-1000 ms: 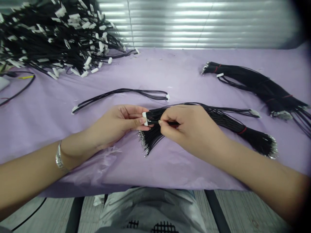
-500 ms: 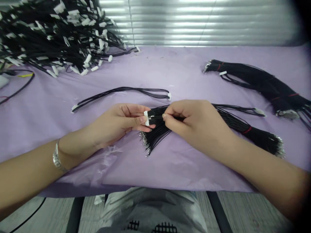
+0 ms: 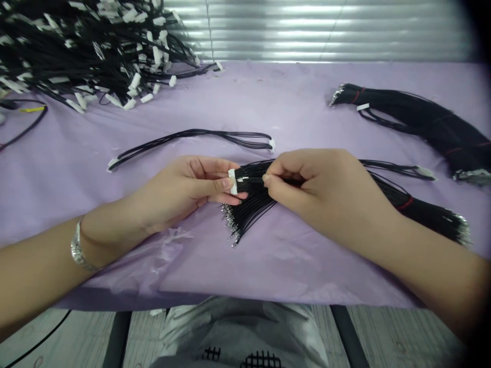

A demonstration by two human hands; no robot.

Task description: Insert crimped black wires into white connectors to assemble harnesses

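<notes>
My left hand [image 3: 203, 181] pinches a white connector housing [image 3: 232, 181] between thumb and fingers. To its right, my right hand [image 3: 303, 179] is closed in a pinch on thin black wires, whose silvery crimped tips [image 3: 242, 179] lie close to the housing's right side. Whether any tip sits inside the housing is too small to tell. Below both hands a bundle of black wires [image 3: 255, 214] fans out on the purple cloth, bare metal terminals at its left end. The same bundle runs on under my right hand to a red tie [image 3: 405, 203].
A finished-looking cable [image 3: 184, 134] with white connectors lies behind my hands. At the back left rises a heap of black cables [image 3: 95, 56]. A thick tied wire bundle [image 3: 414, 110] lies at the back right. The purple cloth [image 3: 215, 271] ends at the table's front edge.
The view has shifted slightly. My right hand has moved a little to the right, away from the connector housing, still pinching. My left hand keeps its hold on the housing.
</notes>
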